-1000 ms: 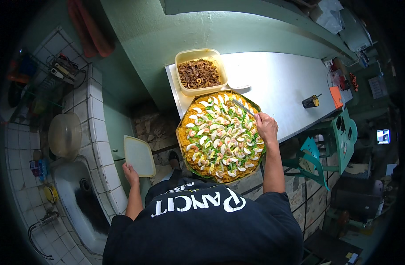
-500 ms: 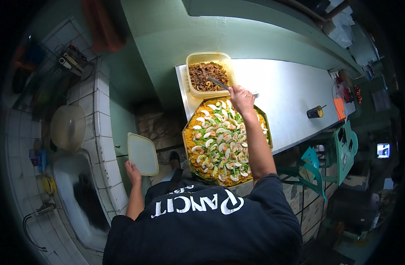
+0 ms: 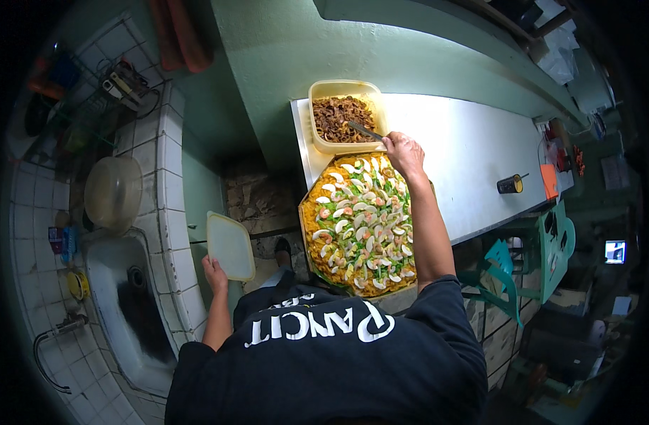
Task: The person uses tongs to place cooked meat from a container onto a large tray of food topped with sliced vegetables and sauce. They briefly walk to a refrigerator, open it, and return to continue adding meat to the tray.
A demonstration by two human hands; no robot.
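Note:
My left hand (image 3: pixel 214 273) hangs at my side and holds a pale square plastic lid (image 3: pixel 230 244) by its lower edge. My right hand (image 3: pixel 403 152) reaches over a big tray of orange noodles (image 3: pixel 360 223) topped with egg slices, shrimp and green vegetables. It grips a metal spoon (image 3: pixel 363 129) whose tip is in a yellowish plastic tub (image 3: pixel 323 145) of dark brown fried bits. Tub and tray sit touching on the near left end of a white table (image 3: pixel 466 156).
A tiled counter with a metal sink (image 3: pixel 129 304) and an upturned round plastic bowl (image 3: pixel 112 191) runs along my left. A small yellow-and-black cylinder (image 3: pixel 510 185) lies on the table's right part. Teal plastic chairs (image 3: pixel 551 248) stand to the right.
My right hand moved from the tray's right rim up to the tub and now holds the spoon in the brown bits. My left hand keeps the lid in place.

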